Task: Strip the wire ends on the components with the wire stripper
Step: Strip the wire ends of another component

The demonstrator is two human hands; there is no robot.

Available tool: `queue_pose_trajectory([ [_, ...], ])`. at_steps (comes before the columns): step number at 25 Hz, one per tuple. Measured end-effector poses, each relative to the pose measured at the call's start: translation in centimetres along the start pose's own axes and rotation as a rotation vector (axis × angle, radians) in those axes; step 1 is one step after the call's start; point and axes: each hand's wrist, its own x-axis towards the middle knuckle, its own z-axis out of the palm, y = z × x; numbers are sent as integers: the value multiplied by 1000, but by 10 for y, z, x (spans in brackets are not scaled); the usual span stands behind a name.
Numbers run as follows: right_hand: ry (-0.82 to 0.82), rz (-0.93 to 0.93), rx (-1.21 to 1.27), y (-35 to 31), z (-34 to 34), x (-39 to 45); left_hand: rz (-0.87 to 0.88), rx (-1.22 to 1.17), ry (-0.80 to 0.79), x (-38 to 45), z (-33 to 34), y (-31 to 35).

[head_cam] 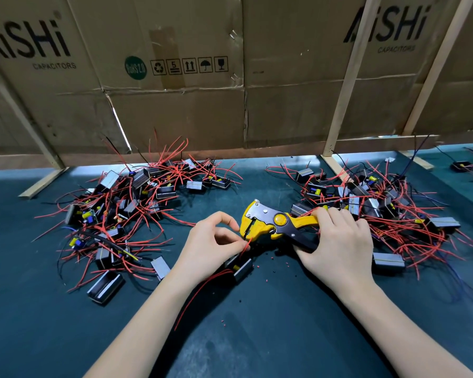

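Fingers of the left hand (212, 241) pinch a thin red wire (247, 245) at the metal mouth of the yellow-and-black wire stripper (273, 222), whose handles the right hand (339, 241) grips. The wire's small black boxy component (241, 267) lies on the dark green tabletop (257, 323), just under the left hand.

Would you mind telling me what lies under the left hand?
Under the left hand sits a black component on the green mat, its red wire pinched toward the wire stripper. The component's near end is covered.
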Motion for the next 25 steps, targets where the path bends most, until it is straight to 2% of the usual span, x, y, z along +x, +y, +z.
queue_pose_trajectory([
  [11, -28, -24, -21, -2, 1, 0, -8, 30, 25, 1, -1, -2],
  [25, 21, -56, 17, 0, -1, 1, -43, 54, 18, 1, -4, -2],
])
